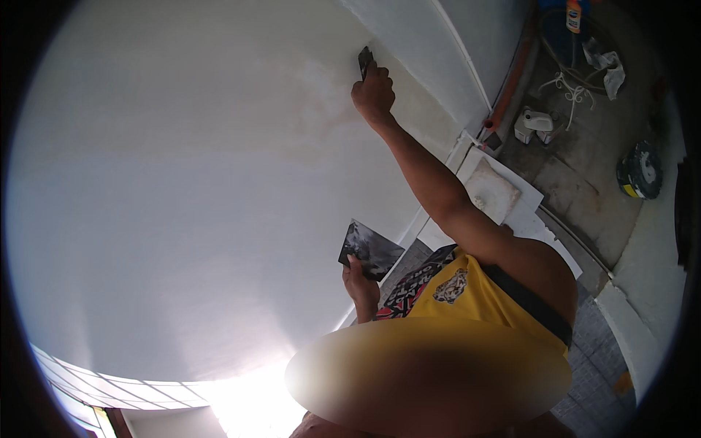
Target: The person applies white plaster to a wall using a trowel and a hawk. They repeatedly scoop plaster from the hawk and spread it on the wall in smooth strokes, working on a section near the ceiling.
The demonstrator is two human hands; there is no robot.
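Observation:
My right arm stretches up to a large pale wall (182, 182). At its end, my right hand (374, 93) is closed round a small dark hand tool (365, 63) held at the wall; the tool's exact kind is too small to tell. Patchy whitish marks show on the wall left of it. Lower down, close to my yellow sleeveless top, my left hand (360, 287) grips a flat, dark, four-cornered plate (371, 250) by its edge, thumb over the top. Grey-white smears cover part of the plate.
A pale bag (488, 193) lies on white boards (527, 223) by the wall's foot. Farther right are a white jug (539, 120), a dark bucket (641, 172), a white-legged stand (573, 93) with an orange bottle (573, 16), and an orange-brown pipe (509, 87). Bright light enters lower left.

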